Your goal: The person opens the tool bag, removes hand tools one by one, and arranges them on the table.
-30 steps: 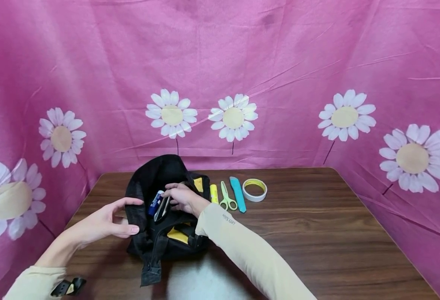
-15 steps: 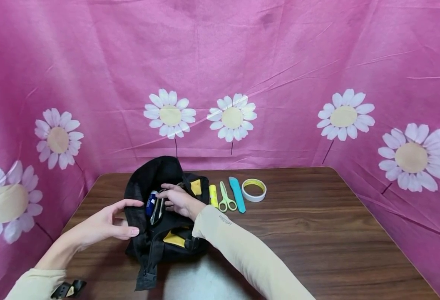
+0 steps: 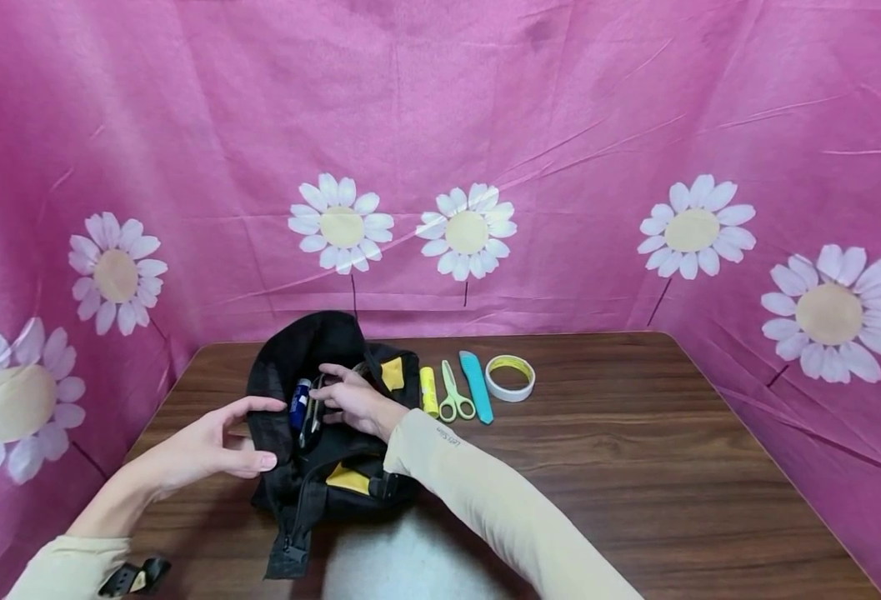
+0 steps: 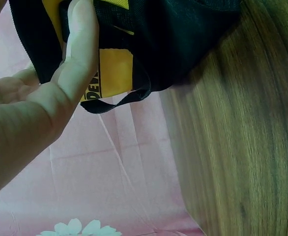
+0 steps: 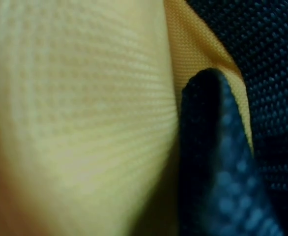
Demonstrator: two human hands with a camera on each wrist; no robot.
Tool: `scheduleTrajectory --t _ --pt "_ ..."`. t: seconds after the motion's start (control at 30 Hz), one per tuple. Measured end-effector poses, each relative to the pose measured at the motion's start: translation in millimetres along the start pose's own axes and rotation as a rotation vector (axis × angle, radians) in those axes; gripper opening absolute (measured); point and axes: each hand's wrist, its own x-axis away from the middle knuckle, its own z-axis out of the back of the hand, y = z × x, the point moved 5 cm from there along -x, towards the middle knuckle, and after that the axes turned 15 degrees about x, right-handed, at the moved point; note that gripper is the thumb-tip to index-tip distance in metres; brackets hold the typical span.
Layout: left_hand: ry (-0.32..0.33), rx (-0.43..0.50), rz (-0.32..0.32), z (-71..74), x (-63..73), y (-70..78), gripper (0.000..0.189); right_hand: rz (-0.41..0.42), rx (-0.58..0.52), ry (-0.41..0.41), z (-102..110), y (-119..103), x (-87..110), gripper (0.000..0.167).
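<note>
A black bag (image 3: 312, 333) with yellow patches stands with its mouth gaping on the table. My left hand (image 3: 200, 446) grips its left rim, thumb on the near side; in the left wrist view the thumb (image 4: 82, 34) presses the black and yellow fabric. Inside the bag's mouth is my right hand (image 3: 357, 404), its visible fingers fairly straight and touching a slim dark, shiny item (image 3: 310, 425) whose kind is unclear. A blue tube with a white end (image 3: 300, 406) leans beside that item. The right wrist view shows only sleeve (image 5: 85, 108) and bag fabric (image 5: 276, 98), with the hand out of sight.
Right of the bag lie a yellow stick (image 3: 428, 392), light-green scissors (image 3: 455, 396), a turquoise cutter (image 3: 476, 387) and a roll of white tape (image 3: 511, 379) on the wooden table (image 3: 635, 442). A strap (image 3: 290, 542) hangs toward the near side.
My right hand, the dark item and the blue tube have shifted slightly left inside the bag. The strap end has swung a little left. My left hand keeps its hold on the rim.
</note>
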Motion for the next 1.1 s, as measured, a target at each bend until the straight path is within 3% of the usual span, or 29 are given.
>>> scheduleTrajectory --t 0.17,0.4,0.57,0.67,0.77,0.93,1.1 --pt "0.013 -0.019 0.007 1.5 0.0 -0.4 0.060 -0.028 0.019 -0.053 -3 1 0.3 0.070" --pt "0.024 -0.042 0.011 0.7 -0.2 0.4 0.060 -0.157 0.020 -0.112 -5 11 0.7 0.078" --pt "0.028 -0.045 0.018 2.2 0.1 -0.4 0.064 -0.205 0.040 -0.130 -4 13 2.6 0.071" --pt "0.024 -0.051 0.025 2.3 -0.6 -0.1 0.063 -0.209 0.117 -0.142 -5 13 4.7 0.065" --pt "0.019 -0.060 0.028 1.4 -2.3 0.9 0.061 -0.200 0.232 -0.111 -5 12 6.0 0.055" --pt "-0.003 -0.038 0.014 -2.6 -5.3 0.1 0.062 -0.157 0.395 0.035 -10 13 7.6 0.020" --pt "-0.004 0.004 0.003 -4.7 -4.0 -3.5 0.063 -0.156 0.416 0.099 -15 16 8.6 0.027"
